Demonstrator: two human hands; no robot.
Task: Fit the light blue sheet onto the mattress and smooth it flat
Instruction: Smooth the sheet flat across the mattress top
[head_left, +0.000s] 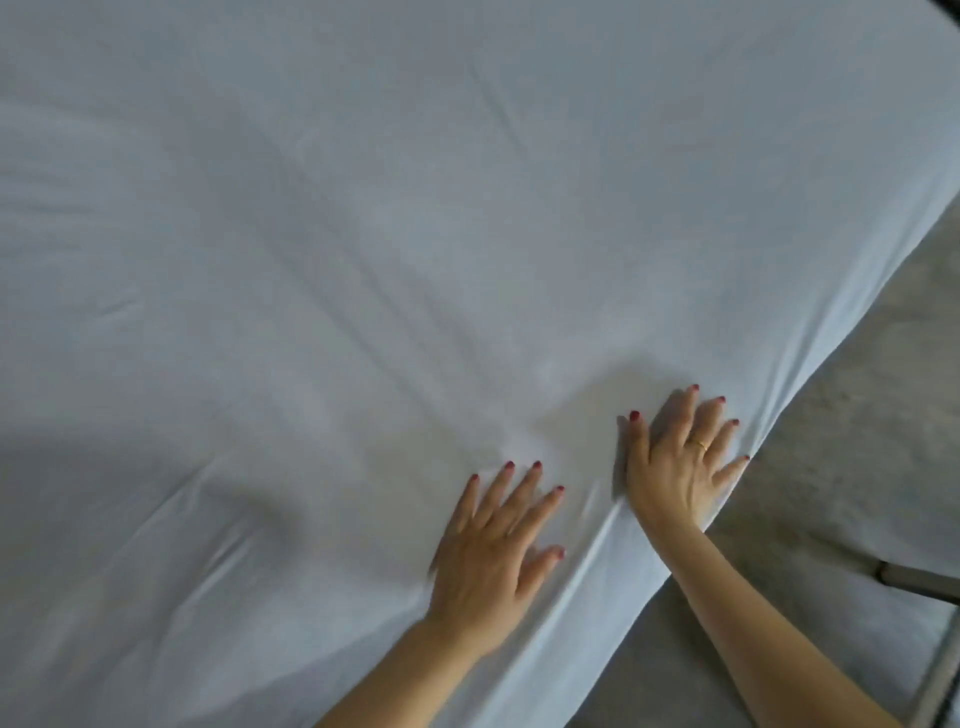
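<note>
Pale blue sheet (363, 234), softly creased, lies under left hand (493, 551) and right hand (680, 467), fingers spread flat.

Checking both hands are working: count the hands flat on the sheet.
2. The left hand presses the light blue sheet with spread fingers near the bed's edge; the right hand lies flat right at the edge, beside it. None looks hidden.

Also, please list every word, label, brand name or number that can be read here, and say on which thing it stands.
None: no text can be read.
The sheet is plain, with no tag or print in view.
The left hand and right hand carry no writing; the ring is too small to show any marking.
The floor has no signs.
</note>
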